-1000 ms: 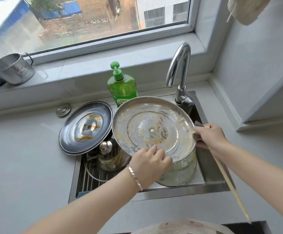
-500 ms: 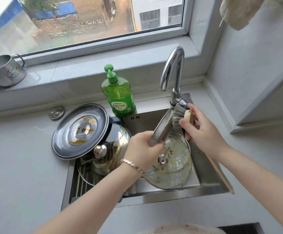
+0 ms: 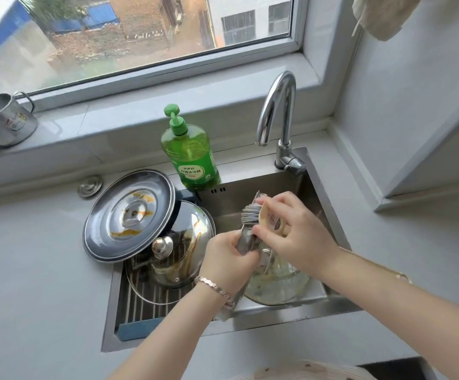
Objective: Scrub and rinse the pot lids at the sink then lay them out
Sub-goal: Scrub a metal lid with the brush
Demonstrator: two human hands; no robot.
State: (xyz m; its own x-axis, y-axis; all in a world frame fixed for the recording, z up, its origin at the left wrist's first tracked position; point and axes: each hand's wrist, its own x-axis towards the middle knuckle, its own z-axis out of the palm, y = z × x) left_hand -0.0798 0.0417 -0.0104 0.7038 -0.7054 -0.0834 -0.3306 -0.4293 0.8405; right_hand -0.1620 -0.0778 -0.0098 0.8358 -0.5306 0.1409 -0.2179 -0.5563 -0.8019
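Scrubbing now | left hand (image 3: 228,260) clamps lid (image 3: 246,238) edge-up over sink (image 3: 250,189) | right hand (image 3: 295,229) wraps brush (image 3: 250,215), bristles on upper rim | advice: turn lid bit by bit, cover whole rim, firm grip, steel likely slippery

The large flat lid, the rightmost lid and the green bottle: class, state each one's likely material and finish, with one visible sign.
Large flat lid: probably polished stainless steel; mirror-like reflections.
Rightmost lid: seemingly clear glass; see-through, though smeared.
Green bottle: likely translucent plastic; light glows through it.
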